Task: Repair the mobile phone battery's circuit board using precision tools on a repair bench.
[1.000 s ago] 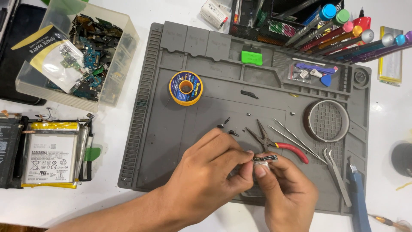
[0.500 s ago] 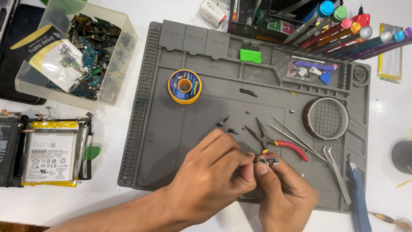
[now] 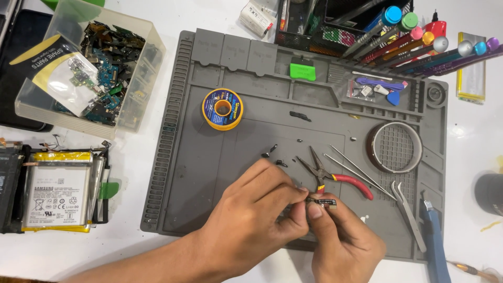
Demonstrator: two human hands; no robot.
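Note:
Over the front of a grey silicone work mat (image 3: 209, 173), my left hand (image 3: 251, 220) and my right hand (image 3: 346, 246) meet and pinch the same small dark electronic part (image 3: 322, 201). The fingertips of both hands close on it from either side. Just behind it lie red-handled pliers (image 3: 340, 181) and straight tweezers (image 3: 361, 173). Tiny black bits (image 3: 272, 153) rest on the mat near my left hand.
A yellow-and-blue solder spool (image 3: 222, 109) sits mid-mat. A clear box of circuit scraps (image 3: 99, 73) stands at the far left, an opened phone with its battery (image 3: 55, 191) below it. Coloured screwdrivers (image 3: 419, 39) lie at the top right, curved tweezers (image 3: 411, 209) and a blue tool (image 3: 435, 241) at the right.
Both hands stay together on the small part; they have shifted only slightly, and nothing else on the mat has moved.

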